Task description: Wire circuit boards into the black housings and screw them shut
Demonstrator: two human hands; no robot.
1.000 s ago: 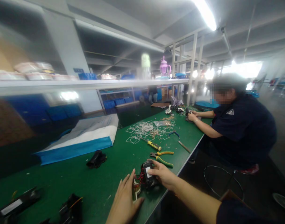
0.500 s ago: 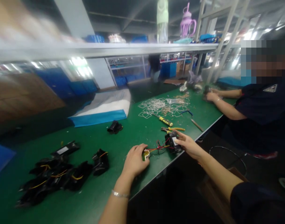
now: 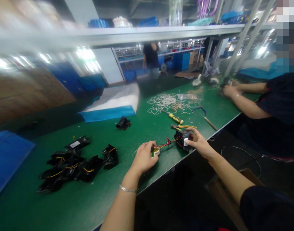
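Note:
My left hand [image 3: 144,157] is closed on a small white part with a green board [image 3: 156,151], just above the green bench. Red, yellow and dark wires [image 3: 168,141] run from it to a black housing [image 3: 182,140] with a white label. My right hand [image 3: 199,143] grips that housing by its right side, near the bench's front edge. Yellow-handled pliers [image 3: 184,126] lie right behind the housing. Several similar black housings [image 3: 72,166] with yellow wires lie in a group at the left, and another black piece [image 3: 123,123] lies farther back.
A yellow-black screwdriver [image 3: 175,118], a heap of white wire pieces [image 3: 169,102], blue-handled pliers [image 3: 200,109] and a thin rod [image 3: 210,123] lie on the green bench [image 3: 137,131]. A white-and-blue padded sheet [image 3: 110,110] is behind. A co-worker's hands [image 3: 230,89] work at the far right.
The view has shifted, so the bench items appear a little farther right and higher. Both hands keep their holds on the small part and the housing.

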